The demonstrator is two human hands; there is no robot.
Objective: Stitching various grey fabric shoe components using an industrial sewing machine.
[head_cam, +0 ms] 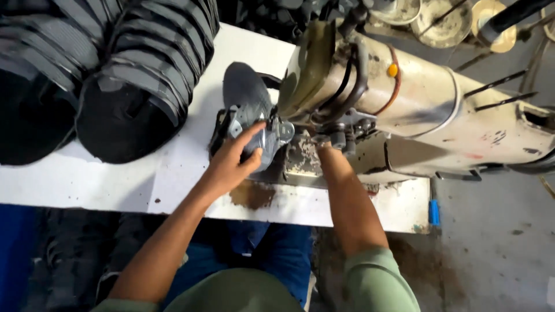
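Green sleeves closest. Left hand pinching grey shoe upper at sewing machine; right hand mostly hidden under machine head, grip unclear.

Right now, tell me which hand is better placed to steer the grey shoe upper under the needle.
Left, probably. The left hand already grips the grey shoe upper on the white table. The right hand is tucked under the sewing machine head, mostly hidden.

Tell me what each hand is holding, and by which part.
The left hand presses the grey shoe upper at its near end. The right hand is hidden under the sewing machine; its hold cannot be told.
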